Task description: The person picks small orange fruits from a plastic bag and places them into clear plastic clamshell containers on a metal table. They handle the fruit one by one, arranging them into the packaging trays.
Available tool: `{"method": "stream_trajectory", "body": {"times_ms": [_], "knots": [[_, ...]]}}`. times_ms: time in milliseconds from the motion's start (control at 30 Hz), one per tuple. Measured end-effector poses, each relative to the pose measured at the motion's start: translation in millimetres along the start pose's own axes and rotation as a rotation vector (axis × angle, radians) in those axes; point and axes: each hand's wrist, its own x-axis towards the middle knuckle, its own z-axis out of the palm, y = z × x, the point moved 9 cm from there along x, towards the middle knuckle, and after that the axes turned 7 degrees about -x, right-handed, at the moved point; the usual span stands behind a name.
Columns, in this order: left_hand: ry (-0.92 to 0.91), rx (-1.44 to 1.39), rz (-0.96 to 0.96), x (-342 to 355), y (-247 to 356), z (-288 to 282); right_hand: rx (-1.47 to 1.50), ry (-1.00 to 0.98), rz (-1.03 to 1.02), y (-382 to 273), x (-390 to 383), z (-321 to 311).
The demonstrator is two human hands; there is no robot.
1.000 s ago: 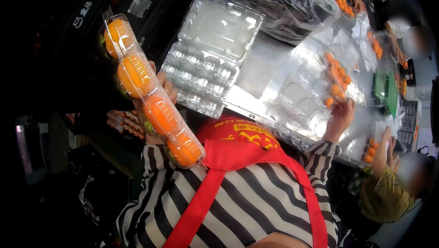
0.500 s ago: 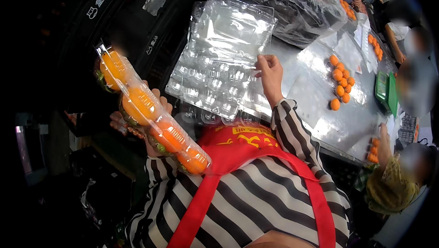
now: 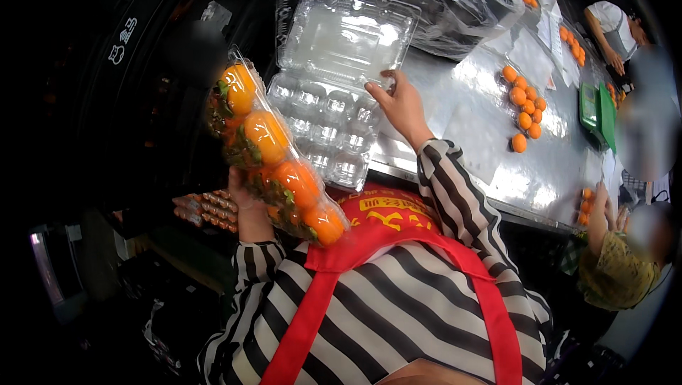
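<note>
My left hand (image 3: 246, 192), mostly hidden behind it, holds a filled clear plastic clamshell pack (image 3: 283, 143) at a tilt, left of my apron. Inside are several orange persimmons (image 3: 266, 138) with green leafy tops. An open, unfilled clear clamshell tray (image 3: 320, 94) lies on the metal table just beyond the pack, its flat lid away from me and its round hollows nearer. At the tray's right edge, my right hand (image 3: 403, 108) has thumb and forefinger apart with nothing seen between them.
A crate lined with clear plastic (image 3: 455, 19) and holding orange fruit stands at the far edge. Several loose persimmons (image 3: 526, 106) lie on the metal table (image 3: 455, 118) at right, near a green box (image 3: 597, 116). Co-workers are along the right side.
The filled pack has moved right and turned, showing more of the green tops. My right hand has shifted slightly left along the tray's edge, its thumb and forefinger now apart.
</note>
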Motion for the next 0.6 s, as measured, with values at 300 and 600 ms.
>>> {"method": "stream_trajectory", "body": {"times_ms": [300,600], "knots": [[0.316,0.05,-0.09,-7,-8,-49,0.129,0.148,0.063,22,-13,-17],[0.228,-0.009,-0.112,9,-14,-60,0.084,0.261,-0.018,54,-34,-55]]}}
